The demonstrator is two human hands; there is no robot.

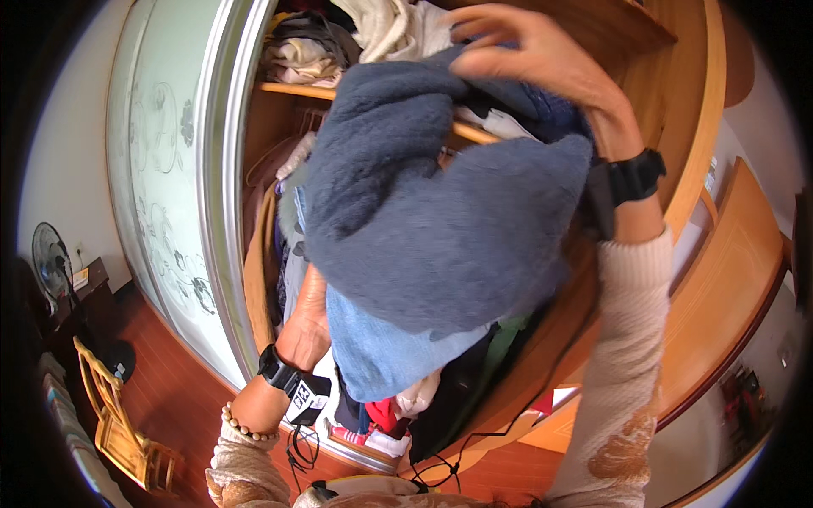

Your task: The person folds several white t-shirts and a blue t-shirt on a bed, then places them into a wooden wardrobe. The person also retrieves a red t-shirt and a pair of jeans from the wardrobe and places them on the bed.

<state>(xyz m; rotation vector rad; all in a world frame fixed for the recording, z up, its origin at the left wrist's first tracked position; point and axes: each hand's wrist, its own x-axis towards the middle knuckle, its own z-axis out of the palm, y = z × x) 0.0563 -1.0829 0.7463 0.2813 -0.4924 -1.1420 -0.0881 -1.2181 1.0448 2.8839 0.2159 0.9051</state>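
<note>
A dark blue-grey fleecy garment hangs bunched in front of an open wardrobe, with light blue denim beneath it. My left hand reaches under these clothes from the lower left; the cloth hides its fingers. Above the garment's upper edge, my right hand is raised beside the shelf, slightly blurred, its fingers apart and curved. Near it lie a cream knitted garment and dark blue clothing on the shelf. Whether the right fingertips touch any cloth is unclear.
A frosted sliding door with metal framing borders the wardrobe on the left. Clothes hang below the wooden shelf. A wooden chair and a fan stand at the left. Black cables dangle near my body.
</note>
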